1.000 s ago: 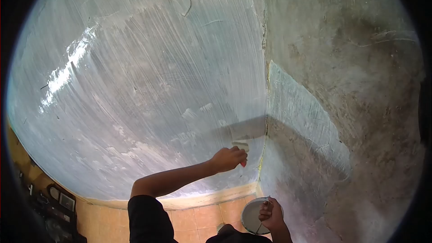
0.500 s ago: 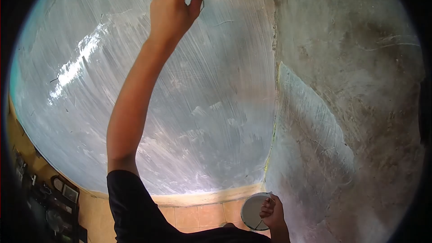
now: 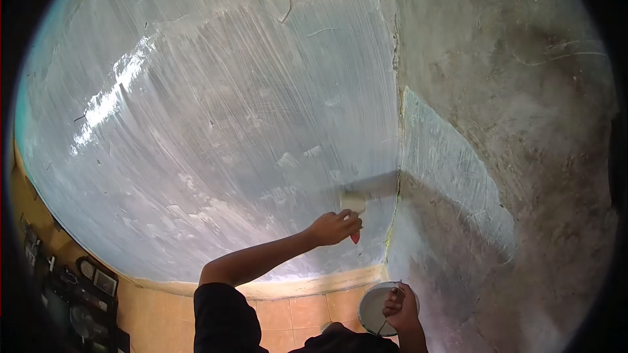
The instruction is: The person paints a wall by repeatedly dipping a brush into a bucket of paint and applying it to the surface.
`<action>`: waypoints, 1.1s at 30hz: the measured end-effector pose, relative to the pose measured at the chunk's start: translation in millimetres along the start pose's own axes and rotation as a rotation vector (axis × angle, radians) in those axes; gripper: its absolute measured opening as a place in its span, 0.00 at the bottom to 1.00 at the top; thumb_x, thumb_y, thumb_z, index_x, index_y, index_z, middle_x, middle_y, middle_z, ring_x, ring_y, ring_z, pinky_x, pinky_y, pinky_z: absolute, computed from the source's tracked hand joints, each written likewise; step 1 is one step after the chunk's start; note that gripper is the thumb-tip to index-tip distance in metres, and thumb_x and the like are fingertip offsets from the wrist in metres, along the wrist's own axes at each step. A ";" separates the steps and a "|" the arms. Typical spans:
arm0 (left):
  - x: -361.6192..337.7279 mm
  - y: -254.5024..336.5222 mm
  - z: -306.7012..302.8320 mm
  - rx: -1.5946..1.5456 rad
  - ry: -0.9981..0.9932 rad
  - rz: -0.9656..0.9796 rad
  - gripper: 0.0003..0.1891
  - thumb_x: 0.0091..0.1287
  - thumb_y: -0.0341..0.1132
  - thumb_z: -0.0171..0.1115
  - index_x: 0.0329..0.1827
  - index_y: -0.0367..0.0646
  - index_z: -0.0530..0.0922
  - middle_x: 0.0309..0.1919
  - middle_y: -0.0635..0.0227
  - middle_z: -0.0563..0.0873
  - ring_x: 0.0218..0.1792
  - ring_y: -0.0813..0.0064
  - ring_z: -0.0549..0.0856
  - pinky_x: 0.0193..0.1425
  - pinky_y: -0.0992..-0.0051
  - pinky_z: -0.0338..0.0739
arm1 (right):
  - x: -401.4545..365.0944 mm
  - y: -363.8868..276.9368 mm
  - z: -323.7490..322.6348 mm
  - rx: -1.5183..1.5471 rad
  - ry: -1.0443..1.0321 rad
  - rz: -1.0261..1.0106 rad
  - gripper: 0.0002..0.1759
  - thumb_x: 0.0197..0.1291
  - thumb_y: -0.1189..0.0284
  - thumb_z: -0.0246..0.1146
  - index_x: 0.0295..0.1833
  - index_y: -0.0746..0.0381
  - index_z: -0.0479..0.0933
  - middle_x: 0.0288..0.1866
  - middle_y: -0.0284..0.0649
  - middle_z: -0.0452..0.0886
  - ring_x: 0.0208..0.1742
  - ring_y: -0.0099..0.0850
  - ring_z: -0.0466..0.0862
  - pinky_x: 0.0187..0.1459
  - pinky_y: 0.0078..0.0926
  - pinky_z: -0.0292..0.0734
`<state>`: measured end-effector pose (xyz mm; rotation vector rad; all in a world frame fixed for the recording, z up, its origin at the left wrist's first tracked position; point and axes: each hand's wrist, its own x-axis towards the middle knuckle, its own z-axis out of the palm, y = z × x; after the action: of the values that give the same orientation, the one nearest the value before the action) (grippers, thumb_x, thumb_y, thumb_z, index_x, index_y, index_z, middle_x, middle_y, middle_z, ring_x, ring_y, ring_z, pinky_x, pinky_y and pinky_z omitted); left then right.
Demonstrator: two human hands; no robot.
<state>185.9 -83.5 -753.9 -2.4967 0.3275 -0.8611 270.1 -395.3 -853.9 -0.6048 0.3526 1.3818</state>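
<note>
My left hand (image 3: 335,227) is closed around a paintbrush (image 3: 354,203) with pale bristles and a red handle tip below the fist. Its bristles point up and lie against the lower part of the grey, wet-streaked wall (image 3: 261,124), close to the corner. Lower right, my right hand (image 3: 401,306) grips the thin wire handle of a round bucket (image 3: 374,301). Pale grey liquid shows inside the bucket, and the fingers partly cover its rim.
A vertical corner seam (image 3: 397,131) meets a second, rougher wall (image 3: 510,78) with a lighter brushed patch. Orange floor tiles (image 3: 291,314) run below. At the lower left stands a dark shelf (image 3: 85,301) with framed items and a fan.
My left hand has swept the paintbrush down from the top of the wall to low beside the corner. My right hand and the bucket have shifted slightly right.
</note>
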 end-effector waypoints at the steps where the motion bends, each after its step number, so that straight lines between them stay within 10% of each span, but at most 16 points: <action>1: 1.8 0.7 -4.0 -0.190 -0.189 -0.187 0.10 0.63 0.39 0.68 0.45 0.50 0.85 0.45 0.68 0.86 0.46 0.70 0.87 0.29 0.72 0.83 | -0.6 0.2 -0.8 -0.010 0.015 -0.010 0.15 0.70 0.57 0.57 0.31 0.51 0.74 0.20 0.27 0.68 0.13 0.17 0.60 0.17 0.17 0.52; 2: 3.6 -0.3 -7.9 -0.376 -0.379 -0.376 0.08 0.63 0.38 0.68 0.43 0.50 0.85 0.44 0.69 0.87 0.43 0.70 0.88 0.30 0.70 0.83 | -0.6 -0.3 -1.4 -0.009 0.014 -0.008 0.15 0.70 0.57 0.57 0.31 0.51 0.74 0.20 0.27 0.68 0.13 0.17 0.60 0.17 0.17 0.52; 6: 48.9 -67.9 -81.9 -0.380 -0.017 -0.523 0.04 0.63 0.30 0.69 0.40 0.45 0.84 0.40 0.64 0.88 0.36 0.61 0.88 0.38 0.69 0.83 | 2.7 1.6 3.2 -0.020 0.017 -0.002 0.14 0.69 0.57 0.58 0.31 0.52 0.74 0.20 0.27 0.68 0.13 0.17 0.61 0.17 0.19 0.53; 13: 152.3 -192.1 -262.4 -0.050 0.465 -0.576 0.02 0.68 0.24 0.63 0.40 0.38 0.83 0.44 0.65 0.90 0.42 0.75 0.89 0.37 0.77 0.84 | 9.8 -1.7 7.5 -0.017 -0.029 0.038 0.15 0.67 0.57 0.60 0.30 0.52 0.75 0.19 0.27 0.68 0.13 0.17 0.61 0.18 0.19 0.54; 17: 191.1 -216.7 -313.1 0.380 0.691 -0.236 0.06 0.67 0.28 0.66 0.46 0.44 0.84 0.41 0.64 0.88 0.37 0.60 0.88 0.37 0.72 0.81 | 6.9 1.2 22.3 -0.046 0.012 0.048 0.14 0.67 0.58 0.60 0.30 0.52 0.75 0.17 0.26 0.67 0.12 0.17 0.60 0.18 0.19 0.53; 26: 73.0 -122.7 -145.9 0.437 0.118 -0.051 0.17 0.55 0.34 0.70 0.50 0.50 0.85 0.53 0.67 0.84 0.50 0.67 0.87 0.40 0.73 0.85 | 10.2 4.7 17.3 -0.035 -0.015 0.067 0.14 0.67 0.57 0.59 0.30 0.52 0.74 0.18 0.26 0.67 0.12 0.17 0.60 0.18 0.19 0.53; 33: 59.5 -54.5 -104.3 -0.229 -0.123 -0.271 0.07 0.64 0.37 0.67 0.41 0.44 0.82 0.34 0.66 0.84 0.35 0.63 0.86 0.28 0.66 0.80 | 17.4 5.6 6.1 -0.024 -0.047 0.075 0.15 0.68 0.57 0.58 0.30 0.51 0.74 0.19 0.27 0.68 0.13 0.17 0.60 0.18 0.19 0.53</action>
<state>170.0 -95.9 -623.6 -2.8396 0.0470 -0.8046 266.9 -377.3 -860.0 -0.5827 0.3244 1.4716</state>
